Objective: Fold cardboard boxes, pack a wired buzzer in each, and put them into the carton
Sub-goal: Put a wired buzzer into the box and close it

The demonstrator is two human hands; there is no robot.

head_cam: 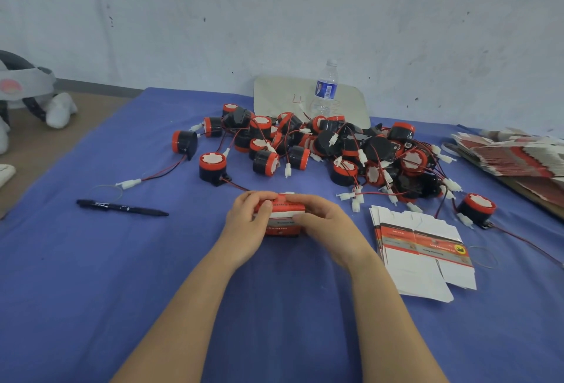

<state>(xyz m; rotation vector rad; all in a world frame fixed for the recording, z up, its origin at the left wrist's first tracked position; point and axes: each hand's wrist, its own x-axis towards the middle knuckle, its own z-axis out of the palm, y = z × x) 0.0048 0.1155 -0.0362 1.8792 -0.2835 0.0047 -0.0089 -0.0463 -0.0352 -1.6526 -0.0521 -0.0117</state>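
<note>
Red-and-white small cardboard box [283, 211] rests on the blue-covered desk [137, 275], your left hand [247, 223] and right hand [323, 220] curling their fingers round its ends. Closing appears under way; next, press it shut firmly. No carton is in view.

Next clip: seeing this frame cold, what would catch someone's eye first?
A big tangle of red-and-black buzzers with red wires sprawls over the far middle of the blue table. Just in front of it, the left hand and right hand grip a small red-and-white box between them. To the right lies a stack of flat boxes, and a water bottle stands behind the pile.
</note>
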